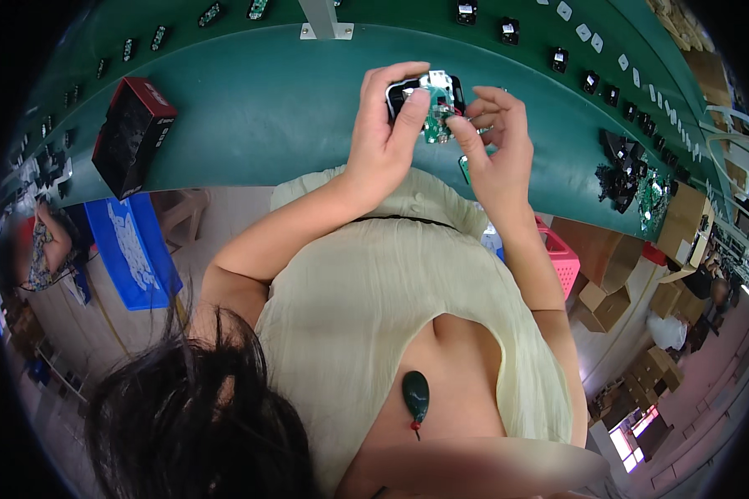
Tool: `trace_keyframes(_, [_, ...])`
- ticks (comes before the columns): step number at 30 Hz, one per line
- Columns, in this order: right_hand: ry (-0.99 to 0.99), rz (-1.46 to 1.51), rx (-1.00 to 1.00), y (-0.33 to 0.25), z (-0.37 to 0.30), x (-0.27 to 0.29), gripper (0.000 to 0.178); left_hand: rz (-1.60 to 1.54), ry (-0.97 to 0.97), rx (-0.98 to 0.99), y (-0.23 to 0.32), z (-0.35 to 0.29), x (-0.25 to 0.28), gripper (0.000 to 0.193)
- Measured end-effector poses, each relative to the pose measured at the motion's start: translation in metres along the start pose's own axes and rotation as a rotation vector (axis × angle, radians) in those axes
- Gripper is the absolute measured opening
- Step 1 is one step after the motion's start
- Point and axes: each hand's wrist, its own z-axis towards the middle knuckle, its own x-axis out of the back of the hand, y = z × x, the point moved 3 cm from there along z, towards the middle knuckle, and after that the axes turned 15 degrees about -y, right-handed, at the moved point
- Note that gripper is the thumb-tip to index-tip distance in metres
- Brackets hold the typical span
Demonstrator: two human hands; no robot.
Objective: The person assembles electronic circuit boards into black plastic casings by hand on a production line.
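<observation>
Handling one circuit board, two hands

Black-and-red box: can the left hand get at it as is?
Probably not: the left hand is occupied holding the black casing and green circuit board, though nothing visible stands between it and the box.

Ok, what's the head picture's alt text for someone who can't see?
A person's left hand holds a black shell and a green board, right hand close by, over a green table; a box is at left.
</observation>
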Motion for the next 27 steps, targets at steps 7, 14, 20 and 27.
trace_keyframes(7, [-0.001, 0.809, -0.23, 0.009, -0.008, 0.003, 0.035, -0.327, -0.28, 0.182, -0.01, -0.008, 0.002, 0.037])
trace_keyframes(14, [-0.237, 0.82, -0.039, -0.004, -0.026, -0.001, 0.034, -0.831, -0.414, 0.668, 0.0, -0.009, 0.005, 0.033])
trace_keyframes(20, [-0.074, -0.064, 0.34, -0.018, -0.022, 0.004, 0.02, -0.846, -0.398, 0.61, -0.008, -0.011, 0.006, 0.029])
trace_keyframes(27, [0.06, 0.009, 0.44, -0.02, -0.018, 0.006, 0.027, -0.631, -0.365, 0.45, 0.011, -0.011, 0.008, 0.029])
